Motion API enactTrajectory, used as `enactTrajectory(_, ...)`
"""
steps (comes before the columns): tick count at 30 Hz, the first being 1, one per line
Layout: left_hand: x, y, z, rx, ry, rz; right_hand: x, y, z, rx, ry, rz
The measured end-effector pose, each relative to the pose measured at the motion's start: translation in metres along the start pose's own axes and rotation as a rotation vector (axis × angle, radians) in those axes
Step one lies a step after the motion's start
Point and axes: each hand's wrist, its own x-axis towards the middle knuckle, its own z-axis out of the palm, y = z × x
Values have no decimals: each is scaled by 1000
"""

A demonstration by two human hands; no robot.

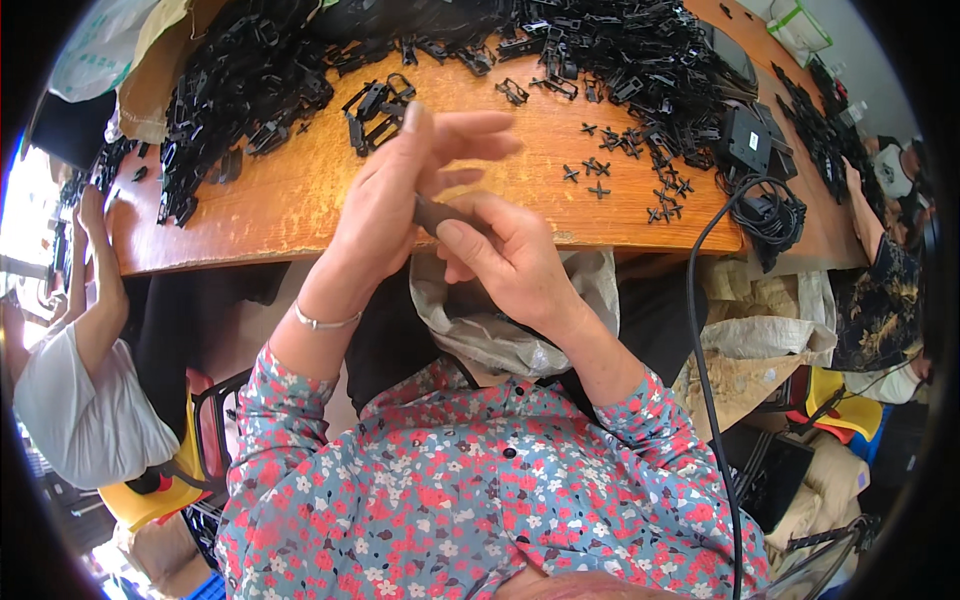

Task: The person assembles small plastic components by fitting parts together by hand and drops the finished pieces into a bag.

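The person, in a grey-blue floral shirt, sits at a worn orange-brown wooden table (pixel 300 180). The bare right hand (pixel 512 255) has its thumb and fingers clamped on a small, dark, elongated piece (pixel 432 214), held just above the table's near edge. The bare left hand (pixel 392 195) is beside it, thumb raised and fingers extended, apart from the thumb; whether its palm touches the piece, I cannot tell. Beyond the left hand lies a small group of black, open-framed plastic parts (pixel 372 100); to the right are scattered little black cross-shaped pieces (pixel 599 190). A large tangled heap of black plastic parts (pixel 250 80) fills the far left. Work seems under way on one piece, with plenty remaining; which parts are finished cannot be told.
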Motion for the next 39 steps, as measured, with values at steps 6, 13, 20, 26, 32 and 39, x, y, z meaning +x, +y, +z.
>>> enactTrajectory(6, -22, -16, 19, 97, -118, 92, -14, -3, 0, 50, 92, -85)
enactTrajectory(13, -24, -34, 18, 221, 307, 200, -7, 4, 3, -65, 59, -6)
enactTrajectory(20, -27, -32, 5, 434, 435, 164, -32, 7, -10, 283, -101, 269)
enactTrajectory(26, -36, -37, 13, 327, 345, 77, -42, 6, -12, 0, -69, 92)
enactTrajectory(32, -41, -33, 16, 408, 157, 53, -58, 14, -22, -9, -94, 143)
enactTrajectory(39, -13, -14, -25, 716, 234, 137, -60, 7, -61, -907, -95, 10)
